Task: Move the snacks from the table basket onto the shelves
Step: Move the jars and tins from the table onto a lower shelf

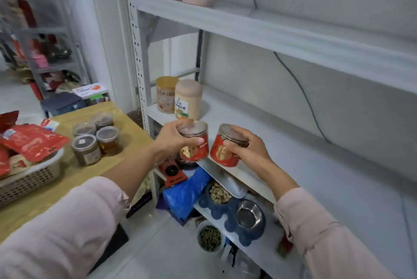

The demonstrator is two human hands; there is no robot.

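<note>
Red-labelled snack jar in the left hand, a second red jar in the right hand — each gripped round its lid from above. They sit just beside each other at the front edge of the middle shelf, the second red jar tilted; whether either rests on it I can't tell. Two tall canisters stand further back. Red packets lie in the basket on the table — four dark jars beside it.

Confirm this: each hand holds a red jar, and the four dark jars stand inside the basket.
Not inside: the head view shows the four dark jars on the table beside the basket. Left hand and right hand each hold a red jar.
</note>
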